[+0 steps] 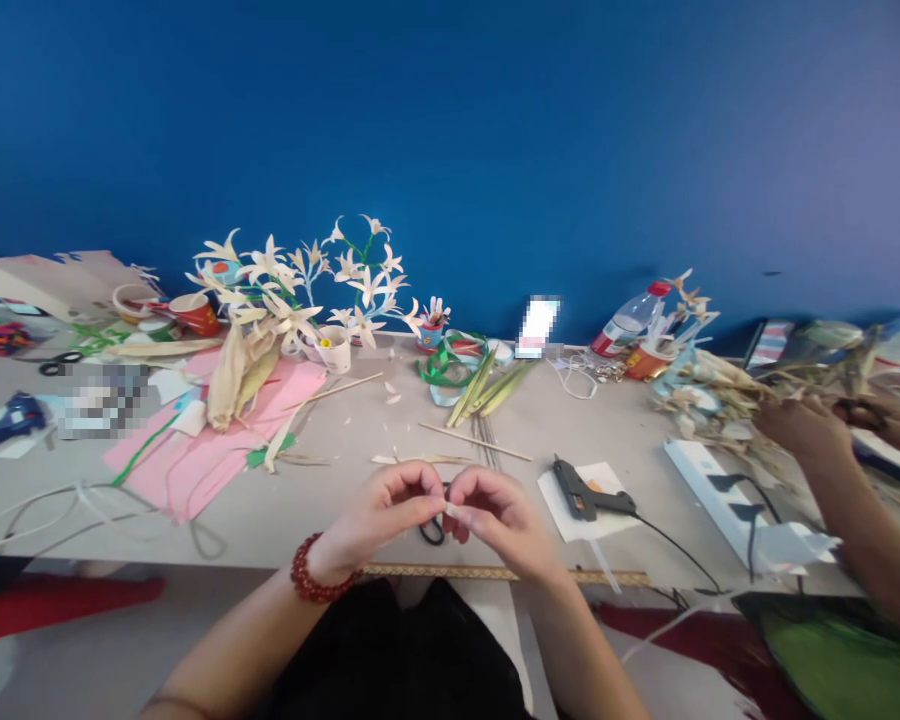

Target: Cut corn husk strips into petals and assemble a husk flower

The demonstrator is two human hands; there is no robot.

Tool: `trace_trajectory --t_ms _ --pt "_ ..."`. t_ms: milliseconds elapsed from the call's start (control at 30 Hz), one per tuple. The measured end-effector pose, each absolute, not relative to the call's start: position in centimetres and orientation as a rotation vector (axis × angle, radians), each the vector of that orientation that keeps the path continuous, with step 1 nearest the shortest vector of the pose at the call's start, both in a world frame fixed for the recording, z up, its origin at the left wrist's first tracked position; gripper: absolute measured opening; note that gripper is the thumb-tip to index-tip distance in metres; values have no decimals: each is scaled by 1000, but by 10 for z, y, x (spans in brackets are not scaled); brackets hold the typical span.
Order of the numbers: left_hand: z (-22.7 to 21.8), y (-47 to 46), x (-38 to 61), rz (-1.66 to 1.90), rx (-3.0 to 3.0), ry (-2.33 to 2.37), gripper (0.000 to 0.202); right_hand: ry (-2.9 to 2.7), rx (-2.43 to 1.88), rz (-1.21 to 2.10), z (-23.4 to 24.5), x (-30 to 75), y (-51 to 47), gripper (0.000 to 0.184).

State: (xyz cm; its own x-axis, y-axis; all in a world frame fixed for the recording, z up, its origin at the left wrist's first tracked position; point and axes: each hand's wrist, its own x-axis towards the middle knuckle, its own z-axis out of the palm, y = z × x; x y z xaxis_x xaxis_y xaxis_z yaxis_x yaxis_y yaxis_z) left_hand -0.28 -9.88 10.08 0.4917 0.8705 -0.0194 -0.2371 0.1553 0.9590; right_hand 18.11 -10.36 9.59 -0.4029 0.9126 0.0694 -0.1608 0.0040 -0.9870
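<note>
My left hand (401,505), with a red bead bracelet on its wrist, is closed in a pinch. Facing it, my right hand (499,510) pinches too. Between the fingertips is a small pale piece of corn husk (451,509), mostly hidden. Black-handled scissors (432,533) lie behind my fingers, partly covered. Just beyond the hands are a thin strip of husk (420,460) and a wooden stick (476,442). To the right, a black glue gun (589,492) rests on a white sheet.
Husk flowers (292,270) stand at the back left, near dried husks (232,385) on pink paper (202,480). Green leaf strips (472,390) lie mid-table. At right are a power strip (712,505), a tilted bottle (630,318) and a co-worker's hands (806,430). A ruler (615,578) lines the front edge.
</note>
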Motion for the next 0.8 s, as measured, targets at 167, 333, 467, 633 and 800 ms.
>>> trace_trajectory --t_ms 167,333,467,633,800 --pt "101 -101 -6 848 1162 616 17 -1354 -808 1653 96 179 -102 14" --pt "93 -106 -2 931 975 568 20 -1010 -663 1864 78 177 -102 12" --pt "91 -106 -1 942 923 545 20 -938 -608 1913 79 180 -101 20" --pt "95 -106 -2 963 1009 622 19 -1165 -778 1785 93 176 -105 20" --pt "94 -107 -4 1027 941 547 16 -1048 -683 1759 90 174 -102 12"
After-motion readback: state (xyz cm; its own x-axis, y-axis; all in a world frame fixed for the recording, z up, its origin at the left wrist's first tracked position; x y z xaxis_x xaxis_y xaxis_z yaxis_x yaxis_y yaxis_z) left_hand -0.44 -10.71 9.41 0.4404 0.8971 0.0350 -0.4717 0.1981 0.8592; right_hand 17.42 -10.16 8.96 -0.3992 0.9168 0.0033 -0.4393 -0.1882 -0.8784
